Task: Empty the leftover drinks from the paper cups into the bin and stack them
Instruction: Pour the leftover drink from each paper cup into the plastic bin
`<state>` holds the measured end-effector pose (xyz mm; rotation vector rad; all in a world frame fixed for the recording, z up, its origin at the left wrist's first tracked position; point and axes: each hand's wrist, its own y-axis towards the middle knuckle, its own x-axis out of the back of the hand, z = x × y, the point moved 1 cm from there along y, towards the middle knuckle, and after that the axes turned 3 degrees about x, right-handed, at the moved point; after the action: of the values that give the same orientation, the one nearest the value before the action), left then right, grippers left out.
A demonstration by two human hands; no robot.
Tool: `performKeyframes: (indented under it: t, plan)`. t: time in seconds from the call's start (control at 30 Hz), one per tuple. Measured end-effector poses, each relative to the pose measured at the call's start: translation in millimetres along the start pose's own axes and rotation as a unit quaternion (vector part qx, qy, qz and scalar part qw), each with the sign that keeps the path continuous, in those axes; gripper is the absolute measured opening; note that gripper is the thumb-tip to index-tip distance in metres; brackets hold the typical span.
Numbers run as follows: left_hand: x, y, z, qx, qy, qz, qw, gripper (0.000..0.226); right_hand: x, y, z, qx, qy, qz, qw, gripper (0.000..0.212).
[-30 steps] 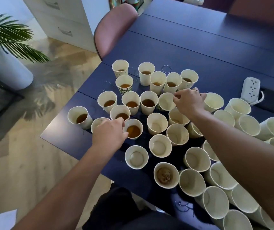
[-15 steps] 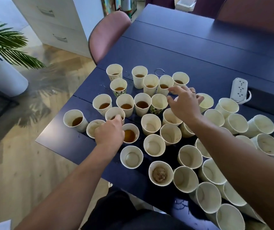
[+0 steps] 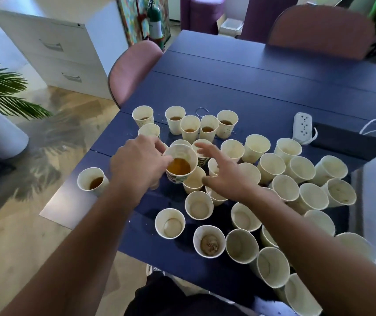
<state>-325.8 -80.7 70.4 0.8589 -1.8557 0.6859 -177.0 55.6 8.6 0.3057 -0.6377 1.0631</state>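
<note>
Cups crowd the worktop below me, near ones mostly drained. Above them my left hand has its fingers clamped on a tilted cup with drink; my right hand hovers beside it, fingers spread. Tilting further risks spilling onto the cups below. Farther cups hold leftovers.

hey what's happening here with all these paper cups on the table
A person is clearing leftover drinks. Their left hand grips a paper cup of brown drink, lifted above the others, while the right hand hovers open beside it. The blue table holds many more cups: those on the right look empty, and a far row plus a lone cup at the left edge hold drink. No stack has been started, and no bin is in view.
</note>
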Motion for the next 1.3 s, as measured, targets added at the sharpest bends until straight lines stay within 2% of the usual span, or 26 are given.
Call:
performKeyframes:
  t: [0.1,0.3,0.5,0.67,0.83,0.93,1.1,1.3]
  plan:
    - [14.5,-8.2,-32.8,-0.041,-0.048,0.011,0.998,0.007,7.5,-17.5,9.6,0.011,0.063,-0.031,0.997,0.088]
    - [19.6,-26.5,-105.8,-0.125,-0.141,0.061,0.98,0.01,50.6,-60.7,19.7,0.029,0.146,-0.22,0.964,0.083]
    - [13.2,-46.3,-168.1,-0.212,-0.25,0.077,0.942,0.017,103.7,-107.6,7.5,0.024,0.13,-0.343,0.93,0.077]
    - [-7.3,-68.7,-217.2,-0.275,-0.278,0.112,0.914,0.019,164.3,-166.2,-5.1,-0.015,0.055,-0.435,0.899,0.078]
    - [-31.5,-98.8,-252.9,-0.359,-0.228,0.153,0.892,0.003,214.5,-227.3,-21.9,-0.078,-0.029,-0.488,0.869,0.079]
    - [-47.7,-117.8,-268.6,-0.399,-0.203,0.189,0.874,0.005,231.7,-261.0,-38.5,-0.13,-0.053,-0.51,0.849,0.074]
    - [-80.3,-144.6,-285.8,-0.451,-0.156,0.251,0.842,0.023,251.2,-303.5,-73.3,-0.193,-0.089,-0.527,0.823,0.073]
    - [-118.9,-176.3,-288.4,-0.521,-0.1,0.273,0.802,0.056,250.9,-323.9,-111.5,-0.276,-0.123,-0.519,0.799,0.074]
